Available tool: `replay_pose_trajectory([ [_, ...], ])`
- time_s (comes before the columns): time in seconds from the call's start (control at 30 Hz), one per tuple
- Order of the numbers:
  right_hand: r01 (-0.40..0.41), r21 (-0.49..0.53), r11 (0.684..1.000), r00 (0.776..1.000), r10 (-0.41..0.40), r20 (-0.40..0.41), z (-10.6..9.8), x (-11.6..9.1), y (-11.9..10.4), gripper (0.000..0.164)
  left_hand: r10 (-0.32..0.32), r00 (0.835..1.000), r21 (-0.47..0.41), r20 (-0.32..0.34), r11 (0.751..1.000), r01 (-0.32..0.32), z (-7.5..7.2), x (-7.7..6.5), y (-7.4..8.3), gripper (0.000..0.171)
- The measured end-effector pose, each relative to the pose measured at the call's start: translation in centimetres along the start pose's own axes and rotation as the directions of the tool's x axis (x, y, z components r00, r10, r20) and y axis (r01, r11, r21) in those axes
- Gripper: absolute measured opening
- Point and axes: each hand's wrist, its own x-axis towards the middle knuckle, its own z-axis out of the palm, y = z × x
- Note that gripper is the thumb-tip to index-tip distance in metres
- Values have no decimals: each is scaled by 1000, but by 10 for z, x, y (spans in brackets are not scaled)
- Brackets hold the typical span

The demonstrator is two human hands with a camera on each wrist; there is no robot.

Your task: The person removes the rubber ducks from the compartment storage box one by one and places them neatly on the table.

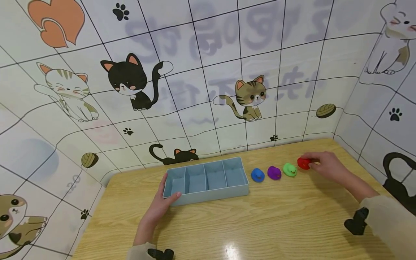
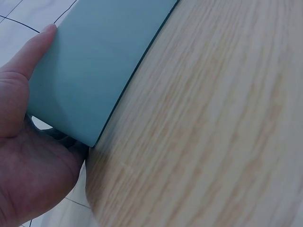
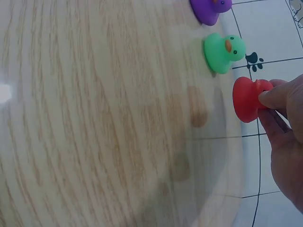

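A grey-blue box (image 1: 208,196) with several compartments stands on the wooden table, its compartments bare in the head view. My left hand (image 1: 161,202) grips its left end, thumb along the front wall and fingers round the side. In the left wrist view, the thumb (image 2: 35,49) lies against the box's smooth wall (image 2: 104,61). At the right, my right hand (image 1: 326,165) pinches a red rubber duck (image 1: 303,163) between thumb and fingertips. The right wrist view shows the red duck (image 3: 245,100) tipped, its base towards the table.
A green duck (image 1: 290,169), a purple duck (image 1: 274,173) and a blue duck (image 1: 258,175) sit in a row between the box and my right hand. Behind the table (image 1: 260,224) rises a wall covering (image 1: 208,72) printed with cats, and it continues along both sides.
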Motion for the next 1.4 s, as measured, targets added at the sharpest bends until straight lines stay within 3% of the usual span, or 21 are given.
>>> replay_pose_trajectory([
  [0.33,29,-11,1000,998,-28,63,7,1,11,30,-9,1000,-8,-7,1000,9,-3,-2,-1,98],
  [0.6,21,-39,999,994,-16,109,0,2,15,33,-9,1000,-20,2,1000,9,-3,-4,0,97],
  [1.4,26,3,1000,984,-26,177,-9,6,21,30,-16,1000,-10,-1,1000,16,-5,-7,0,98],
])
